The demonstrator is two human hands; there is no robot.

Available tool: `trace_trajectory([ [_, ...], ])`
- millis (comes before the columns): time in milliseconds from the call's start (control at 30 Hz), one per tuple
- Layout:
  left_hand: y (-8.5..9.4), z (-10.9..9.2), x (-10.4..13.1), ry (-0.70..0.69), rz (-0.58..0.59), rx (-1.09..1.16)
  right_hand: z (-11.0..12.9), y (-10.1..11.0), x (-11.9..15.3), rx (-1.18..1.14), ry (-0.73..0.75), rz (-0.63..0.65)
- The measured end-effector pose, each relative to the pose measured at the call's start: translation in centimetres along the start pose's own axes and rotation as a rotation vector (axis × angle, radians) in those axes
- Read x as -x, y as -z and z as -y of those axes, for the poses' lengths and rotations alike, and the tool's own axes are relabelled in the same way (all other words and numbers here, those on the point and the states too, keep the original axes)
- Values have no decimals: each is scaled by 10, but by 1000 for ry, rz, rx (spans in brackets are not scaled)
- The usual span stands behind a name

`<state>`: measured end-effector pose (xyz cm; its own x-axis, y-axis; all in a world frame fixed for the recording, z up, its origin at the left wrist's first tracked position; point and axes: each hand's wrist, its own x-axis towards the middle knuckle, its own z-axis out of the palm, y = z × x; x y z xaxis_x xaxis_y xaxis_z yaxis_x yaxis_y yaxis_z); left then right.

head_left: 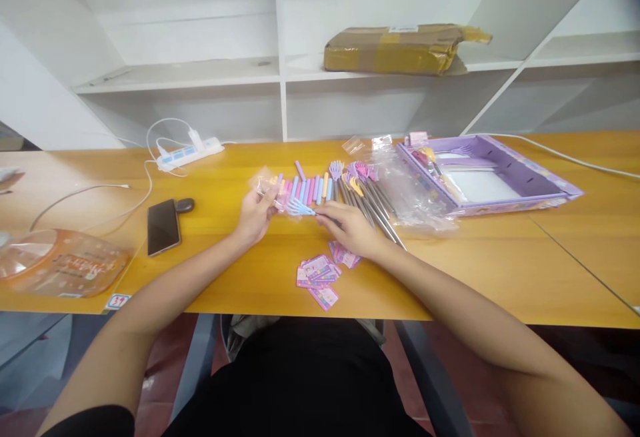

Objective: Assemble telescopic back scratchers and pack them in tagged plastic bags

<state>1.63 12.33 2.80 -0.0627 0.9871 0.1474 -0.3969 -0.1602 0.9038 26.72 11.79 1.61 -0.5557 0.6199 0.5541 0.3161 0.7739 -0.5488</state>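
Note:
My left hand (pixel 256 216) is closed on a small clear plastic bag (pixel 263 182), pinched by its edge. My right hand (pixel 353 227) grips the dark rod of a back scratcher, whose light-blue hand-shaped head (pixel 300 208) points left at the bag. Whether the head's tips are inside the bag, I cannot tell. Just behind lies a row of pastel handle tubes (pixel 309 190) in pink, purple, blue and yellow. To the right of them is a pile of back scratchers (pixel 373 200) with metal rods and coloured heads. Small pink printed cards (pixel 317 272) lie in front of my hands.
Clear plastic bags (pixel 415 200) lie against a purple display box (pixel 540 198) at the right. On the left are a phone (pixel 163 227), a power strip (pixel 190 153) with cables and an orange-labelled bottle (pixel 65 264). A taped cardboard parcel (pixel 395 50) rests on the shelf behind.

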Motion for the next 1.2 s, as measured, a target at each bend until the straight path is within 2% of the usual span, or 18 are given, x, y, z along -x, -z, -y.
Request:
trace_trajectory([
  [133,0,0,2,35,21,15,-2,-1,1,-7,2,-20],
  [400,4,0,-4,-24,-4,3,-4,1,0,11,-6,-28],
  [667,1,9,6,20,39,-61,-5,0,2,10,-4,7],
  [900,5,17,6,54,116,-107,-9,-5,7,-117,-204,10],
  [1100,7,25,12,35,205,-209,-4,-7,8,-193,-251,8],
  [1200,4,24,13,16,170,-187,0,-5,6,-214,-256,29],
])
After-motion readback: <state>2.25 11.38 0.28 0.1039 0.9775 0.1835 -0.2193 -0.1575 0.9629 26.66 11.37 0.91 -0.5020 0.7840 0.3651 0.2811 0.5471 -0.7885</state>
